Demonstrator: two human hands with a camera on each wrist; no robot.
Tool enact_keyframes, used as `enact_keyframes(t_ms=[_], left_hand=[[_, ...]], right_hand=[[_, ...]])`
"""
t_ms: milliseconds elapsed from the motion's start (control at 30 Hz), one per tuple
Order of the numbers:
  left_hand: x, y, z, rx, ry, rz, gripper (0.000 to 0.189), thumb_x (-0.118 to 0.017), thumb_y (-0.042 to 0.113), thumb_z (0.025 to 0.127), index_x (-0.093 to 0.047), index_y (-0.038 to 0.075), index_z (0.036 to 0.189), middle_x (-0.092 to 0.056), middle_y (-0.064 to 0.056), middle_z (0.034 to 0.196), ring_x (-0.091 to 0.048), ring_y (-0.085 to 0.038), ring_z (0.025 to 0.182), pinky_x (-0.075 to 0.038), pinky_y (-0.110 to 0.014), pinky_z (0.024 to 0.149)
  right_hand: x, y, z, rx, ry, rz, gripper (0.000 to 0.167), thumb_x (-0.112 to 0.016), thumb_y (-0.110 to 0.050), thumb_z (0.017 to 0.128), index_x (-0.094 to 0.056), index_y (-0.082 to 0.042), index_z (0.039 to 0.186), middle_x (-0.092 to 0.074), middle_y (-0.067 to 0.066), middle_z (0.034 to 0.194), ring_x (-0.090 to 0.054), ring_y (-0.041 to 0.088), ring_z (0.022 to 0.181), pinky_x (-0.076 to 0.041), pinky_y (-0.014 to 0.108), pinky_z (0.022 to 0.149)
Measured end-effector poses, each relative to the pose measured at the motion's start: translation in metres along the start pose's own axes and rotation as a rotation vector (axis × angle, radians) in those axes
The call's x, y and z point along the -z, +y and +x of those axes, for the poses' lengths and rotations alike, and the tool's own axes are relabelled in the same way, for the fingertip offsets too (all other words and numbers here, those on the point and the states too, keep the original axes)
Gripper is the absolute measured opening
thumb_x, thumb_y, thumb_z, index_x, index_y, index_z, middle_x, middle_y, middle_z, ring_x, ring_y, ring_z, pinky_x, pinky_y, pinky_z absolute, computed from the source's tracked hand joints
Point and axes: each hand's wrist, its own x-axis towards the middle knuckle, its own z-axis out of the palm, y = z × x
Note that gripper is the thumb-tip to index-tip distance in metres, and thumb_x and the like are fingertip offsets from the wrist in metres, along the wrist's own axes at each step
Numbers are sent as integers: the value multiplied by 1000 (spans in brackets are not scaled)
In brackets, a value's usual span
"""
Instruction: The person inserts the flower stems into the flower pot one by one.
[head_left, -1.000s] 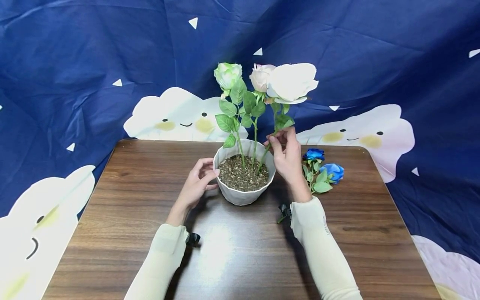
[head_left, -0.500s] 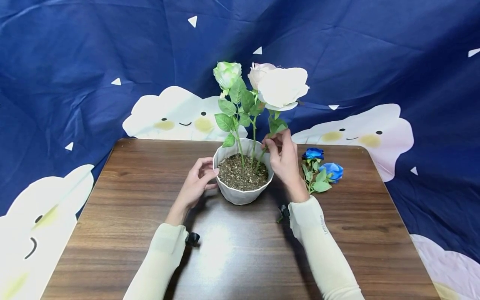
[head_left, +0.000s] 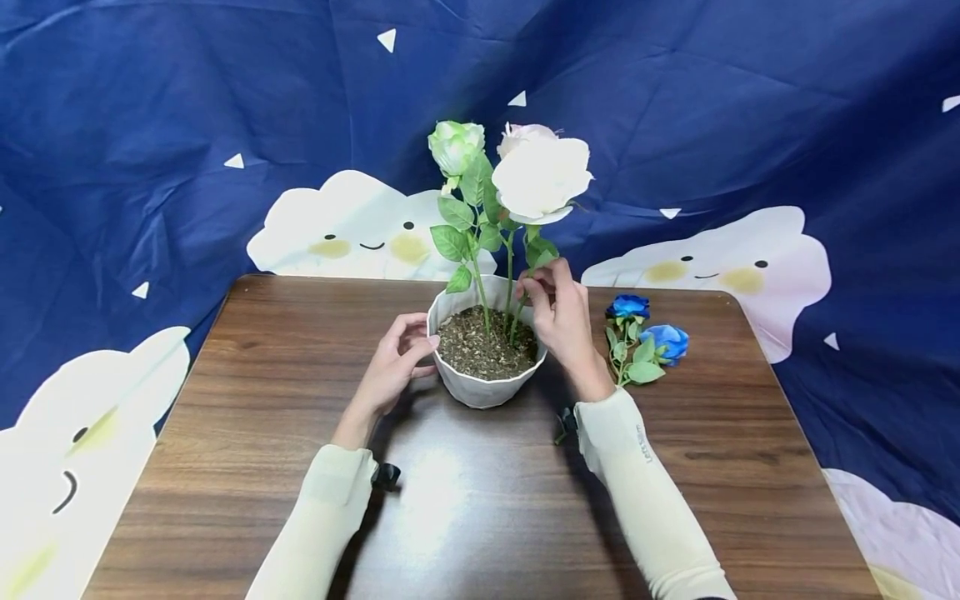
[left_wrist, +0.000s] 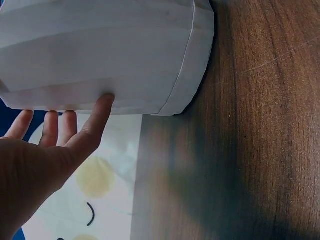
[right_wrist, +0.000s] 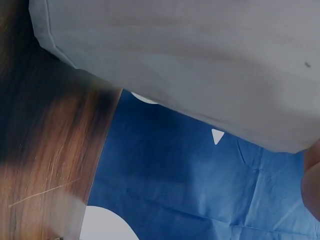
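Observation:
A white faceted flowerpot (head_left: 483, 392) filled with dark soil (head_left: 480, 350) stands toward the back of the table. My left hand (head_left: 392, 362) rests against its left side; in the left wrist view the fingertips (left_wrist: 107, 100) touch the pot wall. Above the pot's right rim, my right hand (head_left: 562, 321) pinches the green stem of a white rose (head_left: 542, 179), whose lower end meets the soil. A green-white rose (head_left: 457, 148) and a pale pink rose (head_left: 525, 135), partly hidden behind the white bloom, stand upright in the soil. Only a bit of the right hand shows in the right wrist view.
Two blue roses, a darker one (head_left: 628, 307) and a lighter one (head_left: 667, 343), lie right of the pot, partly behind the right forearm. A dark blue curtain (head_left: 675, 108) with cloud faces hangs behind the wooden table (head_left: 247, 433).
The right hand has moved left and slightly down with the white rose, whose bloom now covers more of the pink one. The left hand and pot stay put.

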Motion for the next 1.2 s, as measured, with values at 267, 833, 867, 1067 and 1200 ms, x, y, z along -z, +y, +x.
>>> enact_keyframes(t_ms=[267, 833, 867, 1067, 1200], left_hand=[[1, 1, -1, -2, 6, -2, 45, -60, 6, 98, -44, -1, 139, -50, -21, 128, -57, -21, 104, -59, -51, 85], [0, 4, 2, 4, -12, 15, 46, -61, 9, 98, -44, 0, 139, -51, -20, 126, -57, -23, 106, -59, -49, 85], [0, 4, 2, 5, -16, 16, 46, -61, 9, 98, -44, 0, 139, -51, -19, 125, -57, -23, 106, -59, -49, 86], [-1, 3, 2, 7, -17, 15, 45, -61, 7, 98, -44, 0, 139, -51, -20, 125, -58, -22, 104, -59, -48, 86], [1, 3, 1, 6, -13, 7, 45, -61, 7, 98, -44, 0, 139, -50, -22, 129, -57, -21, 105, -59, -49, 86]], right_hand=[[1, 3, -3, -15, 25, -54, 7, -62, -3, 99, -55, -2, 100, -74, 7, 81, -70, 22, 66, -44, 15, 51], [3, 7, 2, 38, -19, -75, 8, -60, -2, 101, -54, -1, 105, -72, 8, 81, -66, 19, 64, -50, 23, 56], [3, 7, 1, 34, -11, -70, 7, -60, -1, 100, -54, -1, 105, -72, 7, 80, -66, 19, 63, -49, 23, 55], [3, 10, -5, 8, 35, -73, 11, -63, 4, 97, -54, -1, 101, -72, 7, 77, -65, 21, 59, -43, 18, 50], [0, 14, -5, -1, 47, -53, 13, -65, 4, 95, -54, 0, 101, -73, 9, 77, -67, 24, 60, -42, 15, 50]])
